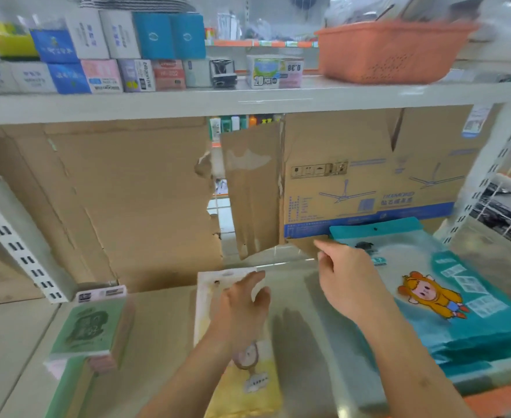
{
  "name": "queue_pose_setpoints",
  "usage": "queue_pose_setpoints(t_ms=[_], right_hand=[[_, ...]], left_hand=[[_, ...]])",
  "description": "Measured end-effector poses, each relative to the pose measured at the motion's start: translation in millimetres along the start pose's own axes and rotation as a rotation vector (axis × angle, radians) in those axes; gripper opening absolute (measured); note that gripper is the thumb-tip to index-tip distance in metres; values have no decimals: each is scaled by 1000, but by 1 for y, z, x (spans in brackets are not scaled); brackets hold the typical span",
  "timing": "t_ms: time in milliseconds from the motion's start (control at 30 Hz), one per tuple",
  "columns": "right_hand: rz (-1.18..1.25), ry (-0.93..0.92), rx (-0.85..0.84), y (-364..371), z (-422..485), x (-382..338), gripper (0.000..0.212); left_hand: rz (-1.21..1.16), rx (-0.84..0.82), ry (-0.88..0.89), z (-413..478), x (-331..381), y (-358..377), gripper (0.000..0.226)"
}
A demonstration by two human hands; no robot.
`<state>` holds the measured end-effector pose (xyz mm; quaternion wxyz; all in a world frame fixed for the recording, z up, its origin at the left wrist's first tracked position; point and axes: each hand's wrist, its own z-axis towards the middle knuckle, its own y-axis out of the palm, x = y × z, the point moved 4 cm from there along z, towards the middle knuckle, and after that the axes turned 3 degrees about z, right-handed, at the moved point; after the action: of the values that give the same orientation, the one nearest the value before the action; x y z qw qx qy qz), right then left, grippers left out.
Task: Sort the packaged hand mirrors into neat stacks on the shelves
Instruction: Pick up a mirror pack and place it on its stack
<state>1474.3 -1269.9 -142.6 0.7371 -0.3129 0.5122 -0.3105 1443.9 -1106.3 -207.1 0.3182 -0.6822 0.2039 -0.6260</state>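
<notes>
Three groups of packaged hand mirrors lie on the lower shelf (163,312). A green and pink stack (97,330) sits at the left. A cream and yellow package (248,384) lies in the middle, and my left hand (242,309) rests on its upper part with fingers relaxed and slightly spread. A teal stack (459,315) with a cartoon figure in orange lies at the right. My right hand (347,276) hovers at the teal stack's left edge, index finger pointing left, the other fingers loosely curled, holding nothing.
Torn cardboard (121,200) and a ceiling-fan carton (369,176) line the back of the shelf. The upper shelf (218,104) carries several small boxes (103,55) and an orange basket (390,49). Slotted white uprights (16,236) stand at both sides.
</notes>
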Motion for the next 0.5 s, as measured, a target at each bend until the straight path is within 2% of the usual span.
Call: queue_pose_setpoints(t_ms=[200,367,500], right_hand=[[-41,-39,-41,-36,16,46,20],[-72,-44,-146,-57,22,84,30],[-79,4,-195,-83,25,116,46]], left_hand=[[-99,7,-22,12,54,58,41],[-223,13,-48,21,81,94,43],[-380,-8,-177,32,79,117,53]])
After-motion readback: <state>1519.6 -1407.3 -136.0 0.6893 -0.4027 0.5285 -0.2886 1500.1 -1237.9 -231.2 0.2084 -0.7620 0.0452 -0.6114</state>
